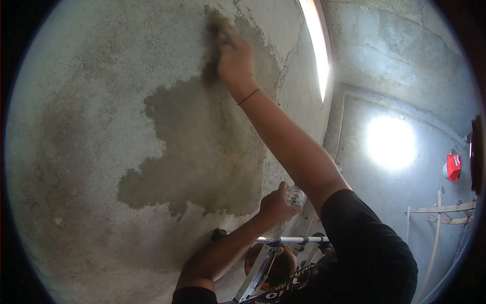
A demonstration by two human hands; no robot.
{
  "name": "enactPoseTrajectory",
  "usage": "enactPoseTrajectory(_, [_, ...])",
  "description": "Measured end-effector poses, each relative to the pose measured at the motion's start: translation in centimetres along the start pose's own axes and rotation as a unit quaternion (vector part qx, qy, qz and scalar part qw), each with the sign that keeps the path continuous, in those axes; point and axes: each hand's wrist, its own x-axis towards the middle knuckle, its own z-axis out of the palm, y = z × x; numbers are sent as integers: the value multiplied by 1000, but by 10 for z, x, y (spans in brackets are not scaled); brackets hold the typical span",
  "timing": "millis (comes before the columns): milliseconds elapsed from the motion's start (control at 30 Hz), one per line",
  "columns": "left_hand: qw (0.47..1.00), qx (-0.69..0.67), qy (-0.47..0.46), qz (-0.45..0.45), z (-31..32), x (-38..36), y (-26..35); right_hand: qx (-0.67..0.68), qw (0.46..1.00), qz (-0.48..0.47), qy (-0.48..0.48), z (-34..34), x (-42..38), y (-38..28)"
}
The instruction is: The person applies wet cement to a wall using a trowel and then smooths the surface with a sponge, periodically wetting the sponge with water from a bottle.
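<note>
My right hand (pixel 235 63) is raised against the rough concrete wall (pixel 96 96), its fingers smeared by motion around a dark, blurred thing (pixel 212 43) whose kind I cannot make out. A darker wet patch (pixel 197 147) with ragged edges spreads over the wall below that hand. Lower down, close to my right upper arm, my left hand (pixel 280 206) is closed around a clear plastic bottle (pixel 294 195). Only part of the bottle shows; the fingers and palm hide the rest.
Beneath my arms stand a metal ladder (pixel 255 276) with a silver bar (pixel 293 239) and a round brown object (pixel 281 261). A crack (pixel 284 66) runs down the wall near a bright opening (pixel 316 45). At the right are a wooden frame (pixel 440 209) and a red item (pixel 453 167).
</note>
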Motion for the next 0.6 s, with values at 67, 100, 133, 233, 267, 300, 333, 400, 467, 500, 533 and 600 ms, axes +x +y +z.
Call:
enactPoseTrajectory(67, [1000, 4, 18, 14, 1, 0, -1, 27, 996, 22, -82, -14, -2, -53])
enactPoseTrajectory(100, [1000, 0, 14, 13, 1, 0, -1, 46, 981, 96, -162, -27, -3, -70])
enactPoseTrajectory(133, [1000, -5, 11, 12, 0, 0, -1, 12, 992, 44, -115, -32, -7, -47])
enactPoseTrajectory(233, [1000, -6, -9, -18, -8, -2, 4, 281, 908, 309, -26, -86, -6, -6])
enactPoseTrajectory(267, [1000, -9, -6, -19, -9, -1, 4, 265, 897, 345, 75, -95, -9, -1])
enactPoseTrajectory(300, [1000, -7, -9, -17, -10, -1, 4, 198, 900, 373, 110, -103, -12, 17])
enactPoseTrajectory(333, [1000, -5, -14, -15, -10, -1, 4, 157, 897, 395, 119, -106, -15, 35])
enactPoseTrajectory(400, [1000, -3, -13, -12, -9, -1, 3, 71, 907, 403, 97, -101, -26, 72])
enactPoseTrajectory(467, [1000, 2, -11, -8, -8, -1, 3, 15, 901, 430, 44, -89, -26, 98])
enactPoseTrajectory(500, [1000, 0, -11, -4, -7, -2, 2, 17, 902, 428, 47, -82, -25, 105])
enactPoseTrajectory(533, [1000, -2, -9, 1, -8, 0, 1, 13, 951, 307, 37, -63, -21, 91])
enactPoseTrajectory(600, [1000, 2, 3, 6, -7, 3, 0, -20, 990, 139, 17, -29, -9, 59])
